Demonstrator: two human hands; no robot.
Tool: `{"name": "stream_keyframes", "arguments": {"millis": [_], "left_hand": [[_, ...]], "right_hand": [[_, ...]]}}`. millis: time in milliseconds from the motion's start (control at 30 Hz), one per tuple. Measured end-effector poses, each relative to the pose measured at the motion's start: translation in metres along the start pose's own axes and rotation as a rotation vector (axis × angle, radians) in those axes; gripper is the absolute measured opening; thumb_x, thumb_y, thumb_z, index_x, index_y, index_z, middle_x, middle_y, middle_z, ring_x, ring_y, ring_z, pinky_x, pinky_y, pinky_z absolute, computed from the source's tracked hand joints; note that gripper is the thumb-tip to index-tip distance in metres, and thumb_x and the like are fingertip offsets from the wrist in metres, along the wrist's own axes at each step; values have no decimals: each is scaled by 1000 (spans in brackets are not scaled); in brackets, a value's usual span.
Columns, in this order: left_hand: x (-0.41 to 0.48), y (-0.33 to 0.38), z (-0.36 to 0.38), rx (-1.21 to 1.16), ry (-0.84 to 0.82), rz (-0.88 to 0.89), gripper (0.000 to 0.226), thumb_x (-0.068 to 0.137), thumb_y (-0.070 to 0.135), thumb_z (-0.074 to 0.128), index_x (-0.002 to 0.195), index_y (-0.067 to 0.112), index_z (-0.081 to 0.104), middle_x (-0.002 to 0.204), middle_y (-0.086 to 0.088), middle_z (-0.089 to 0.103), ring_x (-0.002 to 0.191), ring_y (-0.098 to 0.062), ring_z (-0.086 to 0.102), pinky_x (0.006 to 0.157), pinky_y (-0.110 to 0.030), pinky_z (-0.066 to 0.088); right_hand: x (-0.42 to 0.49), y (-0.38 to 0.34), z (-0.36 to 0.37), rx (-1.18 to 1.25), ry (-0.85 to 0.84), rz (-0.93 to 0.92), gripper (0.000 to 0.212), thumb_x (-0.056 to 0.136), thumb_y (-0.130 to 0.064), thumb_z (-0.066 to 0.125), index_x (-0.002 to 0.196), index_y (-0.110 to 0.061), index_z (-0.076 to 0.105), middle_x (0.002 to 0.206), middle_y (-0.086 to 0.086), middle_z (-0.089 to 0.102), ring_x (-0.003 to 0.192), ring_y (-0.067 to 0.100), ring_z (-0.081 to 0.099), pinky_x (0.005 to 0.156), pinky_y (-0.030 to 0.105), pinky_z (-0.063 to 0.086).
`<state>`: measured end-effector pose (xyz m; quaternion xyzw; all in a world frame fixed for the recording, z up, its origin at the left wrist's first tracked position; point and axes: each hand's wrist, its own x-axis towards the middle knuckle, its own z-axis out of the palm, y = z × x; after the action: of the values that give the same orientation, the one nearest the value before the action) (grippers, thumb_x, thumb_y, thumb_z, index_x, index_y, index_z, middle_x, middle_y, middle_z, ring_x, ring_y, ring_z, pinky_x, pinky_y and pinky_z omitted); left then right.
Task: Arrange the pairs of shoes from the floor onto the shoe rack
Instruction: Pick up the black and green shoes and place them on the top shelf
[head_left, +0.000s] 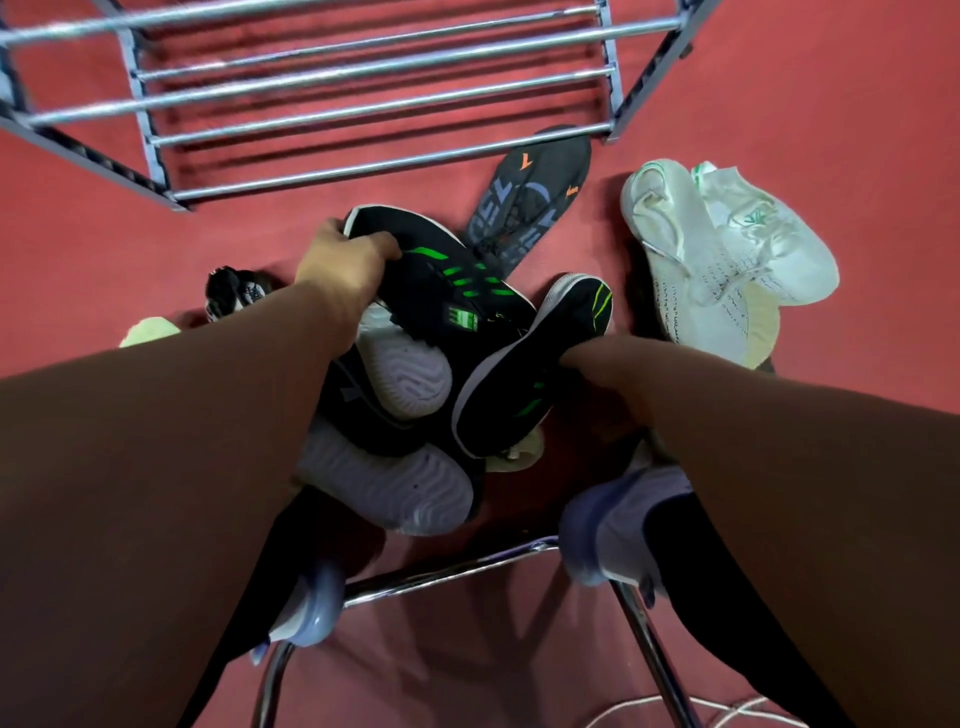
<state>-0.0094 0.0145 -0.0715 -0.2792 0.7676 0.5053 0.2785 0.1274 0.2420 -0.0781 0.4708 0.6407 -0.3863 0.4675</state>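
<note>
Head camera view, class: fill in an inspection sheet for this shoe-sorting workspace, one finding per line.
Surface: red floor, carpet-like.
Job's things: metal shoe rack, its visible bars bare; two black-and-green shoes in the pile; white pair lying on the floor at right; dark shoe with orange marks by the rack.
Clutter: pale-soled shoes heaped under the black ones.
Hands: left hand grips one black-and-green shoe; right hand grips the other.
Cables: white cord on the floor at the bottom.
Surroundings: chrome chair frame below the arms.
</note>
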Motion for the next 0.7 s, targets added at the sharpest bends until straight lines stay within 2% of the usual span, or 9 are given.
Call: {"name": "stream_keyframes", "arguments": {"millis": [67,200,267,333,433,500,533,600,700], "left_hand": [[3,-2,2,44,6,5,38,79,22,72,114,25,57,99,1,69,94,-22,69,82,-34,58],[1,0,5,58,21,-7,41,72,23,65,111,24,54,102,-3,67,96,-24,67,90,-41,58],[1,-1,6,-75,22,-35,41,63,22,67,101,22,53,96,-5,68,86,-23,66,82,-42,61],[0,-2,11,-340,-9,-61,40,67,14,73,100,15,51,82,-5,63,67,-19,60,61,-30,57],[-8,-3,21,-593,-181,-172,53,86,11,71,135,3,53,88,-5,72,70,-20,71,59,-27,57],[-15,-3,29,-654,-355,-248,63,84,14,71,143,10,50,104,-5,74,83,-23,75,66,-35,61],[-18,-6,36,-657,-407,-269,58,82,14,72,137,18,54,108,-4,74,90,-24,74,72,-39,62],[-26,-15,57,-587,-416,-272,41,85,6,69,118,28,57,115,-4,74,98,-24,71,85,-39,60],[-35,-32,88,-390,-337,-276,35,85,-2,69,108,22,59,97,2,77,88,-20,72,72,-28,55]], "right_hand": [[-6,9,18,84,-126,63,35,102,-36,60,125,-9,61,111,18,66,104,39,65,103,55,50],[-2,14,43,347,-265,157,46,97,-43,66,130,-12,56,111,13,65,91,32,65,106,59,45],[2,14,48,439,-249,147,48,93,-36,72,131,-12,57,121,13,67,99,33,67,101,55,50],[5,13,48,501,-216,128,47,92,-30,75,131,-11,58,124,14,67,104,36,66,100,54,52],[10,13,44,593,-198,100,27,96,-22,69,120,-11,63,111,11,71,96,32,68,94,51,55],[13,13,40,718,-180,82,12,98,-14,67,110,-12,65,99,8,73,87,25,70,72,40,60],[16,14,38,776,-168,75,10,97,-11,67,107,-13,66,96,7,74,83,22,71,62,36,59],[21,17,34,876,-144,55,19,94,-7,69,112,-11,69,102,8,76,85,23,73,62,35,60],[24,18,29,972,-100,33,31,87,0,70,117,-10,71,110,14,78,97,32,75,80,46,62]]}}
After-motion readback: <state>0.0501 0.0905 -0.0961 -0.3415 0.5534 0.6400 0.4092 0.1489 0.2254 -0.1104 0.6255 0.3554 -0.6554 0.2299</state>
